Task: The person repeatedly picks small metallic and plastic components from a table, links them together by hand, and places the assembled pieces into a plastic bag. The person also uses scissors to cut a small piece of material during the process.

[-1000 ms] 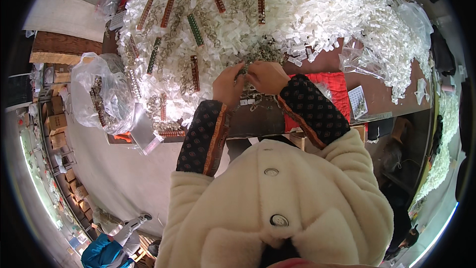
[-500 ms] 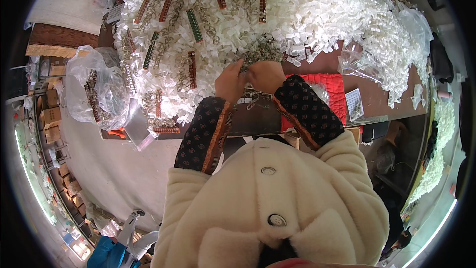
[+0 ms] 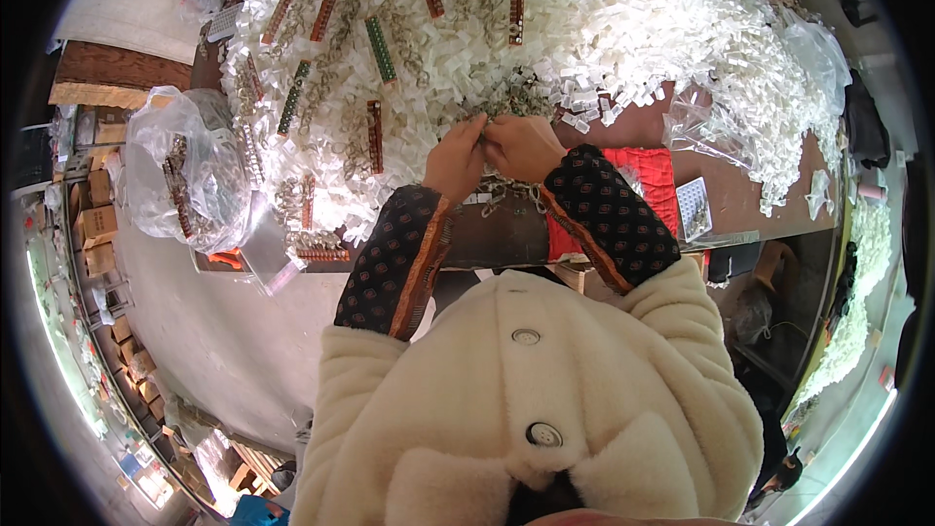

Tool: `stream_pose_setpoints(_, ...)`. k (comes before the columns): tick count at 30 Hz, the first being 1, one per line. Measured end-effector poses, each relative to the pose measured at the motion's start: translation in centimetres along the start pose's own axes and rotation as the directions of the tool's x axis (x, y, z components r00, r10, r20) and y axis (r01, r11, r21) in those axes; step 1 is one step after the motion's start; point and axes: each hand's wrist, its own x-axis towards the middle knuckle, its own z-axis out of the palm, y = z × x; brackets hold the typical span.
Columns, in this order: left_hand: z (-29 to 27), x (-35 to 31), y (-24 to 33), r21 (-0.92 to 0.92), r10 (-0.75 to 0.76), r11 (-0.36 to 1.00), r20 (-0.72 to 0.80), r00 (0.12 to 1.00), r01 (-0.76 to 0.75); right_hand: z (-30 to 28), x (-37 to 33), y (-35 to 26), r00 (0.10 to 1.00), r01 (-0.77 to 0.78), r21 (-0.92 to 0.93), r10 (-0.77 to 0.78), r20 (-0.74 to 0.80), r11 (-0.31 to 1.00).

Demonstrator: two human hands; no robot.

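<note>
My left hand (image 3: 454,158) and my right hand (image 3: 526,148) meet fingertip to fingertip above the near side of the table. Both have their fingers pinched together. Whatever is between them is too small and covered to make out. Just beyond the fingers lies a tangled dark pile of small metal pieces (image 3: 521,93). Under the hands, some silvery metal links (image 3: 499,199) lie by the table's near edge. A great heap of small translucent white plastic pieces (image 3: 623,19) spreads around. On it rest several red-brown strips (image 3: 376,136) and green strips (image 3: 381,51), with metal chains and rings beside them.
Right of my hands lies a red cloth (image 3: 658,180), with a white dotted card (image 3: 694,208) beside it. A clear plastic bag (image 3: 141,161) with strips inside hangs at the table's left. Cardboard boxes (image 3: 99,226) line shelves on the far left.
My hands stay close together; the left fingertips have shifted slightly right, up against the right ones. At the lower left, the blue shape has moved down, mostly out of view.
</note>
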Motion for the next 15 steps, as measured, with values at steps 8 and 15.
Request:
stream_pose_setpoints(8, 1.0, 0.0, -0.2, 0.071, -0.102, 0.992, 0.023, 0.995, 0.1, 1.4, -0.5, 0.3, 0.996, -0.08, -0.077, 0.082, 0.035, 0.994)
stream_pose_setpoints(15, 1.0, 0.5, -0.3, 0.084, -0.195, 0.978, 0.043, 0.98, 0.191, 1.2, -0.6, -0.2, 0.984, -0.15, -0.113, 0.159, 0.078, 0.982)
